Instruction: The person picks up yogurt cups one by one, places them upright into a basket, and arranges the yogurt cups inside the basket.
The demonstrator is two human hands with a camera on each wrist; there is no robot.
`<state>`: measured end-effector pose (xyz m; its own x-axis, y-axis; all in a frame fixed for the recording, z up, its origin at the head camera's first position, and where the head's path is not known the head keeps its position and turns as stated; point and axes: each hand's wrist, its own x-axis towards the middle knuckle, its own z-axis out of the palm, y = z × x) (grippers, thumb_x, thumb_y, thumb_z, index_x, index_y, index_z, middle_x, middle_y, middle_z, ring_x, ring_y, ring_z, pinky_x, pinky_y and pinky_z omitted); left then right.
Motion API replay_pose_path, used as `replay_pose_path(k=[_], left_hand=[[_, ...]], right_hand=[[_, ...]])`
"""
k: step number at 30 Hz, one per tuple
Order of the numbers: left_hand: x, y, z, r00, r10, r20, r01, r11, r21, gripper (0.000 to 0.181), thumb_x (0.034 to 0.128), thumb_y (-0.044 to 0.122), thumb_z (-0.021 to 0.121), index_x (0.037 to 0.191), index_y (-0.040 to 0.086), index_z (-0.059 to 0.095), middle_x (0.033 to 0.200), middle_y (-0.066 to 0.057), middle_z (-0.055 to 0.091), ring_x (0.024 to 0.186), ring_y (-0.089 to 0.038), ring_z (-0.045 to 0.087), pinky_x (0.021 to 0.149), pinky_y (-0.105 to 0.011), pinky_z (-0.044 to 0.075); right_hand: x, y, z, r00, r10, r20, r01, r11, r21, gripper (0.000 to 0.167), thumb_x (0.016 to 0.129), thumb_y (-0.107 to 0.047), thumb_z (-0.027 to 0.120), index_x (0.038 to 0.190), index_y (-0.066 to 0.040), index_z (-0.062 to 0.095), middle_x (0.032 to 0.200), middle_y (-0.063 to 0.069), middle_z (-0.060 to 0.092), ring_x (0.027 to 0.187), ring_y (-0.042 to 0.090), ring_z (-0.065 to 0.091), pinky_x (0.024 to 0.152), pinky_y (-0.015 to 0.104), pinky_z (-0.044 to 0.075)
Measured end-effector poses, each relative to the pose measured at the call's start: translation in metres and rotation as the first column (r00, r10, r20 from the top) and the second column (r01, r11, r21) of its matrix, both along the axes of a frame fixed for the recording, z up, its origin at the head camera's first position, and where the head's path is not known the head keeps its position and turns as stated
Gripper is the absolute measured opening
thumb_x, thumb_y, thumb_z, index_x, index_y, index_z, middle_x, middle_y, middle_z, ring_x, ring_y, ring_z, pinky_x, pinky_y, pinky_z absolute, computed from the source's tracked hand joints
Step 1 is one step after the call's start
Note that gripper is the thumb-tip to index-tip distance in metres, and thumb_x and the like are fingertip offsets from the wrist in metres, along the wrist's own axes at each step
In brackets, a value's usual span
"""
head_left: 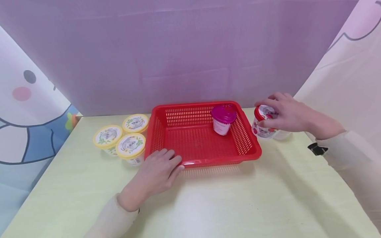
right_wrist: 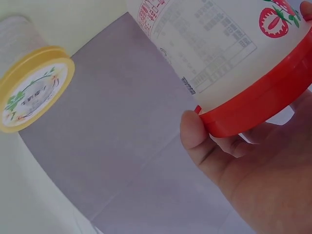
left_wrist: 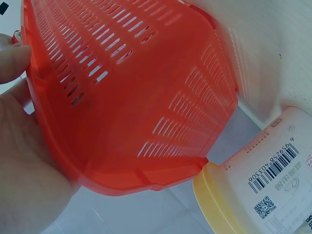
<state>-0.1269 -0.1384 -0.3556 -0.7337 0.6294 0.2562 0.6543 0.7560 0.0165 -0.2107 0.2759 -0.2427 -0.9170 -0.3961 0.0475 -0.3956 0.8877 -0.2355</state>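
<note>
**Right hand grips a cup, left hand holds the basket**

Head view: The red basket (head_left: 190, 143) sits mid-table, with one magenta-lidded cup (head_left: 222, 119) inside at its 2 o'clock corner. Three yellow-lidded cups (head_left: 131, 146) stand grouped just outside at 9 o'clock. At 3 o'clock, also outside, is the red-lidded cup (head_left: 263, 133); the right hand (head_left: 287, 114) reaches over its top, thumb and fingers spread around the lid. A pale cup (head_left: 282, 135), partly hidden by that hand, stands beside it at 3 o'clock. All visible lids are on; contents cannot be told. The left hand (head_left: 156, 168) curls over the basket rim at 8 o'clock.

Left wrist view: From 9 o'clock, that hand's thumb and fingers close around the basket rim. One yellow-lidded cup lies at 4 o'clock, right by the rim.

Right wrist view: The red-lidded cup fills 2 o'clock, its lid pinched between thumb and fingers reaching from 4 o'clock. Another yellow-lidded cup (right_wrist: 38, 95) shows at 10 o'clock, well apart.
</note>
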Motion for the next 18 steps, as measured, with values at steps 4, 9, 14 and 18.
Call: replay_pose_path(k=[4, 9, 14, 18], left_hand=[[-0.001, 0.000, -0.001, 1.000, -0.004, -0.006, 0.004, 1.000, 0.004, 0.033, 0.0921, 0.040, 0.072, 0.115, 0.017, 0.072, 0.097, 0.000, 0.066, 0.086, -0.017, 0.058, 0.081, -0.037, 0.055], [-0.001, 0.000, -0.002, 1.000, -0.007, -0.014, 0.008, 1.000, 0.010, 0.032, 0.0918, 0.040, 0.072, 0.114, 0.017, 0.072, 0.097, -0.001, 0.066, 0.086, -0.017, 0.058, 0.080, -0.037, 0.055], [-0.001, -0.001, -0.002, 1.000, -0.006, -0.021, 0.007, 1.000, 0.014, 0.032, 0.0913, 0.040, 0.073, 0.114, 0.018, 0.071, 0.098, -0.001, 0.067, 0.086, -0.017, 0.059, 0.081, -0.038, 0.056], [-0.001, 0.000, -0.002, 1.000, -0.006, -0.020, 0.006, 1.000, 0.016, 0.031, 0.0914, 0.040, 0.073, 0.113, 0.018, 0.071, 0.098, -0.001, 0.067, 0.086, -0.016, 0.059, 0.081, -0.038, 0.056]], right_hand=[[0.000, -0.006, 0.000, 1.000, 0.018, -0.004, -0.018, 1.000, -0.005, 0.066, 0.079, -0.035, 0.082, 0.138, -0.017, 0.059, 0.130, 0.017, 0.049, 0.119, 0.038, 0.040, 0.073, 0.050, 0.056], [-0.002, -0.014, -0.001, 0.999, 0.038, -0.011, -0.038, 0.999, 0.004, 0.066, 0.079, -0.036, 0.082, 0.138, -0.017, 0.059, 0.130, 0.017, 0.050, 0.119, 0.037, 0.041, 0.073, 0.049, 0.056], [-0.002, -0.020, -0.001, 0.999, 0.044, 0.000, -0.044, 0.999, -0.005, 0.068, 0.078, -0.034, 0.084, 0.138, -0.016, 0.059, 0.131, 0.017, 0.049, 0.119, 0.037, 0.041, 0.072, 0.047, 0.057], [-0.003, -0.025, 0.000, 0.999, 0.051, -0.004, -0.051, 0.999, 0.006, 0.065, 0.079, -0.035, 0.082, 0.138, -0.019, 0.060, 0.131, 0.016, 0.050, 0.119, 0.037, 0.042, 0.073, 0.047, 0.056]])
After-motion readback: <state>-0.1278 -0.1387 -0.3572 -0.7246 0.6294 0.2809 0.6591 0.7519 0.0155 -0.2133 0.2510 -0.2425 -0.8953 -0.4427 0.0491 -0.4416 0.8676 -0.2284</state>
